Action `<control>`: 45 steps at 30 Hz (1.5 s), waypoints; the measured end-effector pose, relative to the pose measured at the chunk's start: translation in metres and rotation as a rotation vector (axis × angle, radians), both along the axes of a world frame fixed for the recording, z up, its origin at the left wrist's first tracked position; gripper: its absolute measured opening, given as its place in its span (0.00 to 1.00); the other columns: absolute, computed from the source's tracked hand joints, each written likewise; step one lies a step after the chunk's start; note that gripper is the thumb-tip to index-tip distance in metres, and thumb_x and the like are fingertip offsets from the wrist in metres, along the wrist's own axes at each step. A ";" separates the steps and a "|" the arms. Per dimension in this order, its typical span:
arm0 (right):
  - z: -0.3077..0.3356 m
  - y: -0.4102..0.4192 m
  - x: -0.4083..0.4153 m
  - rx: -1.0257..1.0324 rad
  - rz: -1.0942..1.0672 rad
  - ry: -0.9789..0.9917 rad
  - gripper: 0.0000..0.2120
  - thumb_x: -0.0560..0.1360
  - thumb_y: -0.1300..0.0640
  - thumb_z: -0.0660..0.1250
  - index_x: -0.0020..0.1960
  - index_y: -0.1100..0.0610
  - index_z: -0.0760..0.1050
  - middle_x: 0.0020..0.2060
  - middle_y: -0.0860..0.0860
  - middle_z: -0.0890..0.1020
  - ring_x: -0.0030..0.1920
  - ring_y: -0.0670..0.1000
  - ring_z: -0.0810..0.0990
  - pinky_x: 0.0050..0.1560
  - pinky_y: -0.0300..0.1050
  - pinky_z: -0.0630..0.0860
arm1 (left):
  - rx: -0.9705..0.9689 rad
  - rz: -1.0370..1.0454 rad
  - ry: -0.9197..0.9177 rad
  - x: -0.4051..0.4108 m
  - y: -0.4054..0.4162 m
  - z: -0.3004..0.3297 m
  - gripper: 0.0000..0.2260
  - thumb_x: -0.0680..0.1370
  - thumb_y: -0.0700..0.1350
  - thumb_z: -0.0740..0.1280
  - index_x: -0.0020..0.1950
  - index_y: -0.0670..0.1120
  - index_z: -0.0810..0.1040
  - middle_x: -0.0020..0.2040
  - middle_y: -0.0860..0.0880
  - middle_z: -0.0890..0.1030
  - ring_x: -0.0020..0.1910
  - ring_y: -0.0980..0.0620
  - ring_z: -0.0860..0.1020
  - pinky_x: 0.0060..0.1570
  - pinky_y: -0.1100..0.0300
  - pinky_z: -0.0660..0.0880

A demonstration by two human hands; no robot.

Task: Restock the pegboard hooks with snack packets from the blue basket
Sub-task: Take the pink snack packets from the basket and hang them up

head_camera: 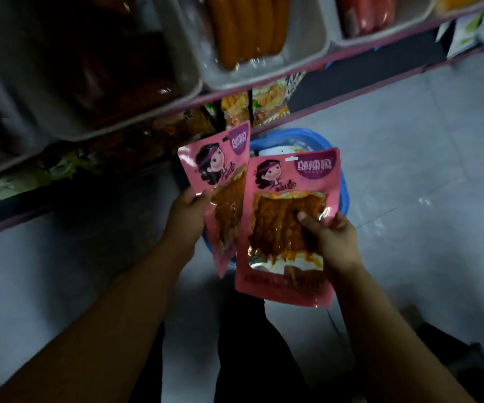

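Note:
Two pink snack packets with a cartoon figure and a clear window onto brown strips are held up over the blue basket [296, 138] on the floor. My left hand [187, 216] grips the left packet [217, 173] at its left edge. My right hand [329, 237] holds the right packet [287, 228], thumb on its window; this packet overlaps the left one. The right packet has a hang slot at its top. Most of the basket is hidden behind the packets. No pegboard hooks are visible.
A pink-edged shelf [264, 91] runs across the top, carrying white trays of orange sausages [246, 27] and red ones [366, 16]. Yellow snack bags [264, 106] sit on the lower shelf behind the basket. Grey tiled floor [424, 155] lies to the right. My dark-trousered legs are below.

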State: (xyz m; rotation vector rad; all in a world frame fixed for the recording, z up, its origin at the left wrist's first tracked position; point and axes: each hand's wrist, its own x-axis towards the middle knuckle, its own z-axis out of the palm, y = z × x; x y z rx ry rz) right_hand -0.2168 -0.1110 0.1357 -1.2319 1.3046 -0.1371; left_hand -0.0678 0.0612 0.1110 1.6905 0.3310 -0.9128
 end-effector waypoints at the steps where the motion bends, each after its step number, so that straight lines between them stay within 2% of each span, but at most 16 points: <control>1: 0.025 0.006 -0.002 0.022 0.001 -0.030 0.05 0.68 0.61 0.76 0.42 0.54 0.83 0.41 0.55 0.86 0.44 0.56 0.85 0.48 0.56 0.81 | -0.013 0.032 -0.008 0.000 0.010 0.027 0.11 0.79 0.47 0.62 0.41 0.58 0.80 0.42 0.55 0.84 0.41 0.56 0.81 0.39 0.61 0.75; 3: 0.078 0.019 -0.001 0.032 0.014 -0.066 0.04 0.68 0.56 0.76 0.43 0.54 0.83 0.42 0.56 0.86 0.45 0.57 0.85 0.49 0.58 0.81 | -0.044 0.113 -0.035 0.001 0.033 0.080 0.06 0.77 0.50 0.63 0.43 0.57 0.78 0.46 0.52 0.82 0.46 0.52 0.80 0.46 0.56 0.75; 4: 0.106 0.025 0.001 0.030 0.033 -0.080 0.08 0.68 0.53 0.76 0.44 0.54 0.83 0.43 0.56 0.86 0.46 0.58 0.85 0.50 0.58 0.81 | -0.065 0.167 -0.051 0.001 0.046 0.107 0.04 0.75 0.51 0.63 0.43 0.57 0.78 0.44 0.53 0.81 0.45 0.52 0.80 0.46 0.55 0.75; 7: 0.183 0.046 0.014 0.020 0.102 -0.142 0.11 0.66 0.46 0.75 0.42 0.52 0.84 0.41 0.54 0.86 0.44 0.55 0.86 0.46 0.51 0.81 | -0.187 0.310 -0.120 0.004 0.086 0.185 0.04 0.72 0.50 0.66 0.44 0.54 0.80 0.31 0.59 0.78 0.30 0.59 0.77 0.38 0.60 0.70; 10: 0.249 0.066 0.038 0.047 0.180 -0.231 0.08 0.71 0.52 0.73 0.43 0.56 0.83 0.42 0.57 0.86 0.43 0.56 0.85 0.45 0.51 0.81 | -0.240 0.397 -0.236 0.006 0.124 0.260 0.07 0.73 0.52 0.66 0.48 0.57 0.81 0.42 0.56 0.83 0.44 0.55 0.81 0.46 0.53 0.76; 13: 0.307 0.090 0.066 0.102 0.314 -0.349 0.06 0.73 0.56 0.70 0.45 0.59 0.82 0.42 0.57 0.86 0.41 0.54 0.85 0.41 0.46 0.81 | -0.253 0.559 -0.341 0.013 0.161 0.326 0.07 0.75 0.51 0.64 0.47 0.58 0.82 0.50 0.54 0.83 0.55 0.52 0.80 0.56 0.49 0.75; 17: 0.373 0.126 0.106 0.101 0.528 -0.524 0.14 0.70 0.56 0.70 0.52 0.64 0.80 0.44 0.57 0.85 0.43 0.52 0.84 0.42 0.43 0.80 | -0.178 0.616 -0.575 0.030 0.209 0.402 0.10 0.79 0.47 0.62 0.42 0.55 0.80 0.33 0.62 0.82 0.32 0.68 0.78 0.32 0.70 0.73; 20: 0.413 0.160 0.138 0.055 0.643 -0.616 0.15 0.69 0.54 0.71 0.52 0.61 0.81 0.47 0.58 0.85 0.46 0.54 0.84 0.44 0.45 0.80 | -0.119 0.629 -0.773 0.047 0.250 0.445 0.08 0.80 0.49 0.61 0.43 0.52 0.78 0.31 0.55 0.78 0.28 0.67 0.75 0.28 0.75 0.69; 24: 0.457 0.213 0.181 -0.157 0.683 -0.651 0.12 0.65 0.48 0.76 0.45 0.54 0.83 0.39 0.52 0.86 0.39 0.50 0.83 0.46 0.48 0.77 | -0.175 0.735 -0.819 0.081 0.302 0.483 0.11 0.78 0.53 0.64 0.52 0.49 0.79 0.38 0.53 0.79 0.34 0.57 0.75 0.36 0.62 0.72; 26: 0.475 0.240 0.201 -0.258 0.673 -0.675 0.16 0.62 0.42 0.75 0.43 0.52 0.84 0.36 0.49 0.85 0.38 0.47 0.82 0.44 0.47 0.77 | -0.192 0.727 -0.847 0.097 0.325 0.502 0.09 0.77 0.55 0.64 0.52 0.52 0.79 0.35 0.59 0.79 0.34 0.60 0.76 0.39 0.61 0.72; 28: 0.490 0.268 0.217 -0.287 0.661 -0.714 0.15 0.62 0.43 0.77 0.41 0.53 0.84 0.35 0.49 0.85 0.37 0.47 0.82 0.42 0.45 0.78 | -0.128 0.635 -0.935 0.109 0.346 0.523 0.06 0.77 0.55 0.61 0.48 0.59 0.78 0.40 0.66 0.80 0.41 0.66 0.78 0.46 0.66 0.72; 30: 0.499 0.292 0.227 -0.223 0.668 -0.781 0.13 0.63 0.46 0.76 0.42 0.53 0.84 0.38 0.52 0.86 0.39 0.49 0.84 0.41 0.44 0.80 | -0.116 0.542 -1.023 0.120 0.362 0.541 0.12 0.77 0.55 0.57 0.49 0.55 0.79 0.47 0.60 0.81 0.48 0.59 0.80 0.46 0.63 0.74; 33: 0.507 0.320 0.237 -0.099 0.653 -0.834 0.15 0.64 0.51 0.71 0.47 0.58 0.83 0.45 0.58 0.86 0.47 0.55 0.84 0.48 0.49 0.81 | -0.271 0.479 -0.992 0.133 0.377 0.555 0.11 0.79 0.55 0.57 0.52 0.55 0.79 0.45 0.57 0.84 0.44 0.58 0.83 0.39 0.66 0.78; 38: 0.515 0.325 0.246 -0.225 0.669 -0.792 0.15 0.65 0.52 0.72 0.47 0.60 0.82 0.44 0.58 0.86 0.46 0.57 0.85 0.49 0.53 0.81 | -0.460 0.411 -0.797 0.145 0.376 0.558 0.11 0.75 0.58 0.61 0.54 0.59 0.79 0.49 0.50 0.85 0.48 0.49 0.84 0.49 0.46 0.77; 42: 0.518 0.311 0.250 -0.261 0.714 -0.769 0.12 0.66 0.49 0.72 0.45 0.55 0.83 0.43 0.54 0.86 0.46 0.54 0.86 0.42 0.44 0.82 | -0.432 0.411 -0.810 0.158 0.366 0.567 0.15 0.73 0.61 0.62 0.49 0.55 0.81 0.46 0.47 0.85 0.46 0.47 0.84 0.51 0.42 0.76; 45: 0.519 0.305 0.253 -0.215 0.712 -0.776 0.12 0.66 0.48 0.72 0.46 0.53 0.83 0.44 0.55 0.86 0.47 0.55 0.86 0.46 0.51 0.82 | -0.382 0.466 -0.894 0.164 0.355 0.572 0.13 0.73 0.60 0.64 0.47 0.54 0.82 0.43 0.47 0.85 0.44 0.48 0.85 0.48 0.43 0.79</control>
